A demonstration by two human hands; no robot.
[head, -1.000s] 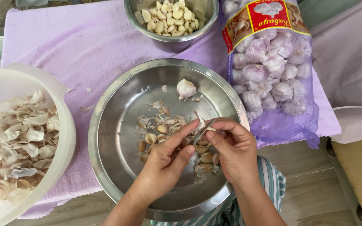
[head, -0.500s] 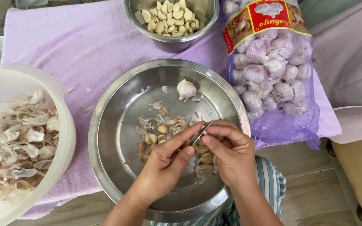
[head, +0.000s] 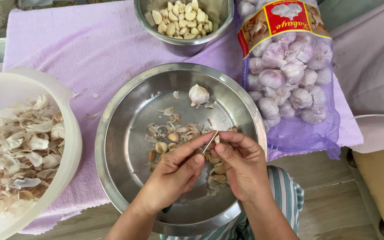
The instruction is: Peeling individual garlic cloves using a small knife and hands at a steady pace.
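Centrally, left hand (head: 174,175) grips small thin-bladed knife (head: 210,142); right hand (head: 243,164) pinches garlic clove (head: 217,140) above round steel basin (head: 125,133), catching skins.

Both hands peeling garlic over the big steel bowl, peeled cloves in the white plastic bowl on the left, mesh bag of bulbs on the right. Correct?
Not quite. The head view shows the white plastic bowl holds papery skins; the peeled cloves are in the small steel bowl. The rest holds: left hand, right hand, big steel bowl, mesh bag.
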